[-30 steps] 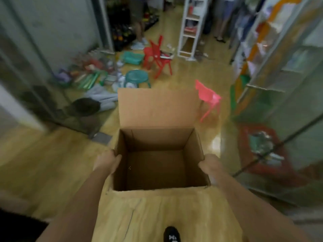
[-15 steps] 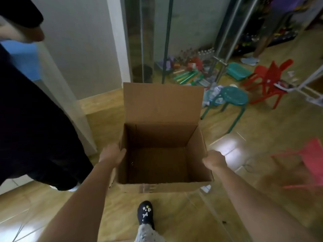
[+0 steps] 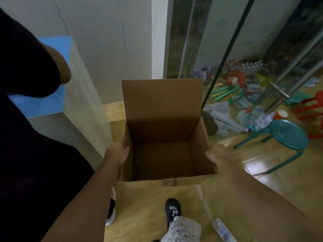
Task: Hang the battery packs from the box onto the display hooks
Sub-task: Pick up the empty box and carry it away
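Note:
I carry an open brown cardboard box (image 3: 162, 109) in front of me, its back flap standing upright. The inside looks bare; I see no battery packs in it. My left hand (image 3: 116, 153) grips the left wall of the box. My right hand (image 3: 217, 155) grips the right wall. No display hooks are in view.
A person in dark clothes (image 3: 26, 137) stands close on my left. A white wall corner (image 3: 157, 41) and a glass door (image 3: 227, 49) with a metal handle are ahead. A teal stool (image 3: 286, 137), red chairs (image 3: 312, 109) and scattered clutter sit on the wooden floor at right.
The view has swung left while I walk with the box: the teal stool and red chairs slid right, and the dark-clothed person now fills the left side. Both hands keep their grip.

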Demonstrator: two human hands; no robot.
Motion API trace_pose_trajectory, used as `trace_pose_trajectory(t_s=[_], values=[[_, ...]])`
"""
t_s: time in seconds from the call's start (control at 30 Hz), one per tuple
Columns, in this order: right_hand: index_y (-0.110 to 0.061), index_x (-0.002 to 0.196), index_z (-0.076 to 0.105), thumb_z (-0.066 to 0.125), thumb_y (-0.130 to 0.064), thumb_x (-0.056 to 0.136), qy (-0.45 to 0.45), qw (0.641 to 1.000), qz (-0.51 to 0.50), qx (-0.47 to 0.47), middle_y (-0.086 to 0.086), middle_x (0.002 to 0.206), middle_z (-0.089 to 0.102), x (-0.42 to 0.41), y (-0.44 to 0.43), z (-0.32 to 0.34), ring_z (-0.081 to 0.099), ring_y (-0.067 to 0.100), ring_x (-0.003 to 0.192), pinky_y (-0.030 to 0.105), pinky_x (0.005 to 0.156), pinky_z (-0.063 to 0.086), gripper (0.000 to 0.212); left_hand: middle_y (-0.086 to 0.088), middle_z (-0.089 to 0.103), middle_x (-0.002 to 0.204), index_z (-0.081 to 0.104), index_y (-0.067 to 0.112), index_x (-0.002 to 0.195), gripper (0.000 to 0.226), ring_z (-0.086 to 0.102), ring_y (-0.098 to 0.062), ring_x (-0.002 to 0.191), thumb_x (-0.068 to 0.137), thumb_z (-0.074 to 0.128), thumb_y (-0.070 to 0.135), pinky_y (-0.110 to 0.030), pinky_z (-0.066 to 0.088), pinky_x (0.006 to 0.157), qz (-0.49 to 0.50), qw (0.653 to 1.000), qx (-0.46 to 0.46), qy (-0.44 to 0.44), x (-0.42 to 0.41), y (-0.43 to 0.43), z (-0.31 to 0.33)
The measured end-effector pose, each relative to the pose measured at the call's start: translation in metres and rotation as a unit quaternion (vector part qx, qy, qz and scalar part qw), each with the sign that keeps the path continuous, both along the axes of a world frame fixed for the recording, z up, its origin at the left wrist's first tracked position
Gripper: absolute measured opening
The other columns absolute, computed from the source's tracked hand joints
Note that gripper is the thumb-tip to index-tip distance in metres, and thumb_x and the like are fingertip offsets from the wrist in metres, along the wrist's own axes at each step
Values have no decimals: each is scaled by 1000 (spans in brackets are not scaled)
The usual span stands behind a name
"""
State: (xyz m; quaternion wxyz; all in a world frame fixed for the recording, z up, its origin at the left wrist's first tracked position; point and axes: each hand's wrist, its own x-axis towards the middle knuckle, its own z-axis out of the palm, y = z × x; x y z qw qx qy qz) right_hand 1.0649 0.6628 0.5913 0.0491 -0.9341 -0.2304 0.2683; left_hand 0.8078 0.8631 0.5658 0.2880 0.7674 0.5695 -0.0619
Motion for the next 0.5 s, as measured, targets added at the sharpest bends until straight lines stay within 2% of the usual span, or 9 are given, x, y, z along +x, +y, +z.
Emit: trace_pose_trajectory(t_s=[0.2, 0.3, 0.43, 0.5], values=[[-5, 94, 61, 46, -17, 91, -22, 998, 60, -12, 12, 93, 61, 72, 123, -14, 59, 28, 85, 30, 69, 45, 19, -12, 59, 94, 58, 1, 107, 33, 59, -27, 88, 97, 41, 27, -37, 52, 79, 56, 998, -22, -5, 60, 97, -10], [-6, 92, 60, 46, -18, 89, -21, 997, 70, -14, 11, 90, 59, 107, 185, -19, 62, 31, 91, 33, 72, 50, 18, -10, 54, 92, 56, 0, 110, 32, 52, -22, 82, 97, 40, 26, -33, 45, 71, 94, 995, -24, -9, 88, 142, -15], [-6, 89, 59, 47, -19, 89, -9, 995, 102, -14, 11, 86, 56, 147, 262, -22, 59, 31, 87, 30, 65, 43, 17, -18, 59, 107, 52, -1, 117, 34, 55, -29, 92, 97, 40, 25, -33, 42, 73, 137, 990, -26, -17, 118, 199, -24], [-4, 94, 62, 47, -18, 90, -5, 994, 105, -14, 10, 85, 56, 161, 297, -26, 61, 32, 88, 29, 64, 41, 20, -18, 59, 104, 52, -1, 116, 33, 56, -31, 94, 97, 40, 23, -34, 43, 73, 150, 988, -23, -17, 130, 227, -29]])
